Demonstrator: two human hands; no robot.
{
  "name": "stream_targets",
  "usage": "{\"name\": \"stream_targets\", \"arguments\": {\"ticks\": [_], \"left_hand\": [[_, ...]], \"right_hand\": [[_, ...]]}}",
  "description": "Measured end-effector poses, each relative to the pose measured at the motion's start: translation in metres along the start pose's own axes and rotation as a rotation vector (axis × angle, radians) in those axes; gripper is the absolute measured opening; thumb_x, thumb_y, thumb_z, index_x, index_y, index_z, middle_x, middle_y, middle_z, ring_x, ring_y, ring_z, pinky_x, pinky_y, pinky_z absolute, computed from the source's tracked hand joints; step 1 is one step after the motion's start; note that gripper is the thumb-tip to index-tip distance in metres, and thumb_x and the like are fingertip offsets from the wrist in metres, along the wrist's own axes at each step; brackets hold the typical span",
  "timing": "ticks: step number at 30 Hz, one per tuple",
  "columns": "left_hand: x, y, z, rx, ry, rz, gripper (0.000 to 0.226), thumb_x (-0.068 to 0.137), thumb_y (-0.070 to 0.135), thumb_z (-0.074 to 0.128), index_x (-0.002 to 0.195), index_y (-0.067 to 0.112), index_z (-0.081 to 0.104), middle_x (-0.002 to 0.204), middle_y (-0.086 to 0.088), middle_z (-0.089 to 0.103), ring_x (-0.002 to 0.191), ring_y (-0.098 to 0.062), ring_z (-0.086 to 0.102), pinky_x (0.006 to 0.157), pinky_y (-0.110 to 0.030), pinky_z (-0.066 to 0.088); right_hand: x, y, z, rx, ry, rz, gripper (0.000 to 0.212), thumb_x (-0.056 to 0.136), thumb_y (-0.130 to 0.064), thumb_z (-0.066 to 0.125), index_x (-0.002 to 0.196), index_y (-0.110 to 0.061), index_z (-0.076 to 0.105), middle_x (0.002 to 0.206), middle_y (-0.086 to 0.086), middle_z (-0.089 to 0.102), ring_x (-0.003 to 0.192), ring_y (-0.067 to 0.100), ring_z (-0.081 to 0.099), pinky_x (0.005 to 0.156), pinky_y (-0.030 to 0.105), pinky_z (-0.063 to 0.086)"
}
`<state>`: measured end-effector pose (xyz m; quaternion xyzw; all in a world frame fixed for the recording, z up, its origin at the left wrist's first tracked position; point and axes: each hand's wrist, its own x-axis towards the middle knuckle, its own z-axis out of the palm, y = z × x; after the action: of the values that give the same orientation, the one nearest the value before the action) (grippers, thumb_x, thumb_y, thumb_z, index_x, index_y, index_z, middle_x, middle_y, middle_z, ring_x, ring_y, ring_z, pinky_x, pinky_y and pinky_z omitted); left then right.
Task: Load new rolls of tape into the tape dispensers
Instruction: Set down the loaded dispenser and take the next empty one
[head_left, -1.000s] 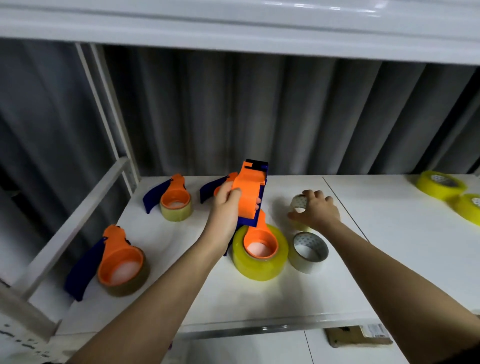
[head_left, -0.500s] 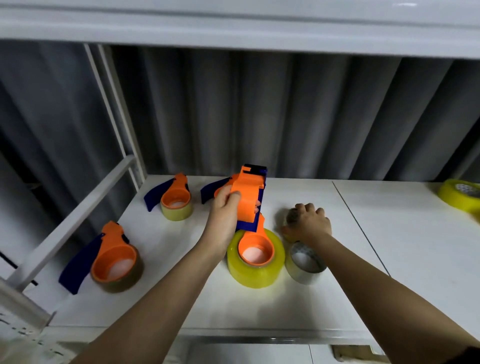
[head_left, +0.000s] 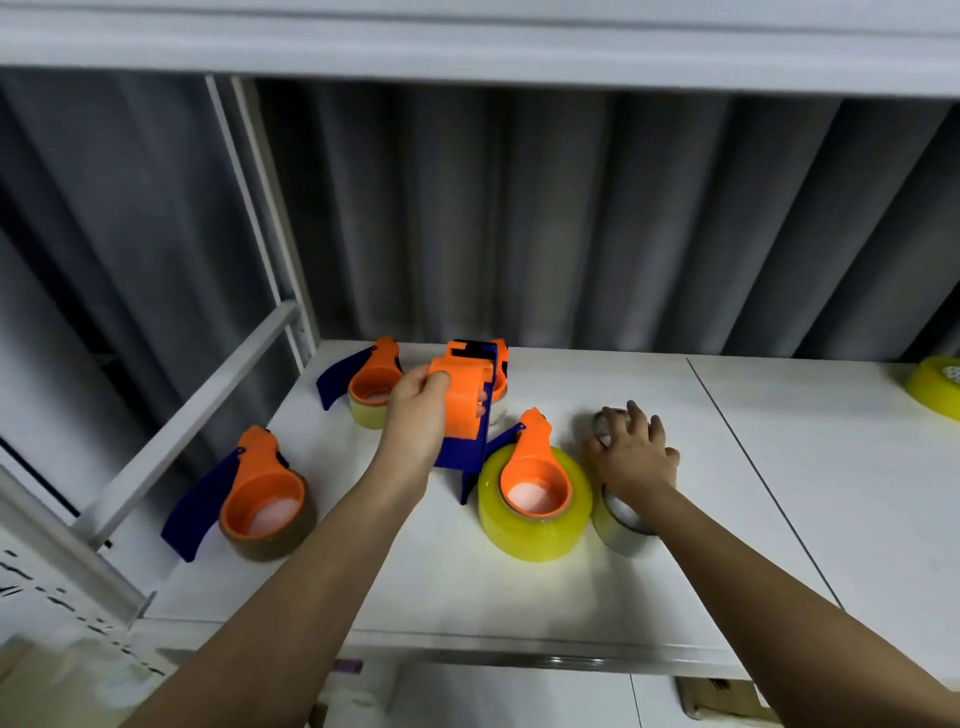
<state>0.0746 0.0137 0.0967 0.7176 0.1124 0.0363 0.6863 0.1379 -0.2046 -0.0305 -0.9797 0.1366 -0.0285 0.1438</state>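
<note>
While left hand (head_left: 415, 426) grips dispenser (head_left: 465, 402), right hand (head_left: 634, 452) covers roll (head_left: 605, 423).

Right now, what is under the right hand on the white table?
The right hand covers a small clear tape roll; only its far edge shows. Most of the roll is hidden, so its core cannot be seen.

I see a white tabletop (head_left: 649, 587) backed by a grey pleated curtain (head_left: 571, 218) and a white metal frame (head_left: 249, 208). The held dispenser (head_left: 462, 410) is orange with a blue body and a black strip at its top edge; the three loaded dispensers are orange with blue blades, one in a brown roll (head_left: 270, 535), one in a pale yellow roll (head_left: 366, 415), one in a bright yellow roll (head_left: 535, 525). I also note a clear, silvery roll (head_left: 621, 527) with a patterned inner core, and a yellow roll (head_left: 935, 384) at the far right edge.
</note>
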Motion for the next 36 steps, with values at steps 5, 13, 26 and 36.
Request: {"name": "stream_targets", "arguments": {"ticks": [5,13,26,36], "left_hand": [[0.005,-0.009,-0.017,0.067,0.028,-0.058,0.007,0.102,0.021,0.036,0.108,0.023,0.038,0.077,0.009,0.042,0.066,-0.005,0.042,0.053,-0.017,0.033],[0.014,-0.032,-0.044,0.125,0.040,-0.129,0.030,0.102,0.024,0.037,0.130,0.015,0.043,0.085,0.004,0.046,0.071,-0.011,0.044,0.057,-0.023,0.034],[0.009,-0.064,-0.049,0.023,-0.018,-0.191,0.032,0.101,0.010,0.034,0.128,0.005,0.049,0.108,-0.011,0.051,0.073,-0.014,0.049,0.057,-0.025,0.038],[0.004,-0.096,-0.055,0.008,-0.102,-0.159,0.021,0.097,0.003,0.033,0.101,0.014,0.050,0.082,0.005,0.053,0.072,-0.005,0.049,0.059,-0.018,0.038]], "right_hand": [[-0.013,-0.004,0.003,0.015,0.052,-0.022,0.053,0.100,-0.045,0.029,0.149,-0.024,0.026,0.160,0.000,0.013,0.148,0.025,0.003,0.115,0.044,0.015],[-0.043,-0.052,-0.006,0.145,0.204,-0.194,0.052,0.098,-0.050,0.037,0.144,-0.026,0.038,0.154,-0.002,0.031,0.142,0.020,0.026,0.110,0.042,0.024],[-0.093,-0.132,0.007,0.306,-0.188,-0.690,0.075,0.083,-0.046,0.066,0.146,-0.025,0.030,0.141,0.000,0.044,0.127,0.018,0.045,0.104,0.037,0.041],[-0.106,-0.126,0.029,0.226,-0.067,-0.679,0.070,0.080,-0.022,0.069,0.143,-0.022,0.039,0.134,0.004,0.051,0.123,0.025,0.048,0.100,0.036,0.040]]}}
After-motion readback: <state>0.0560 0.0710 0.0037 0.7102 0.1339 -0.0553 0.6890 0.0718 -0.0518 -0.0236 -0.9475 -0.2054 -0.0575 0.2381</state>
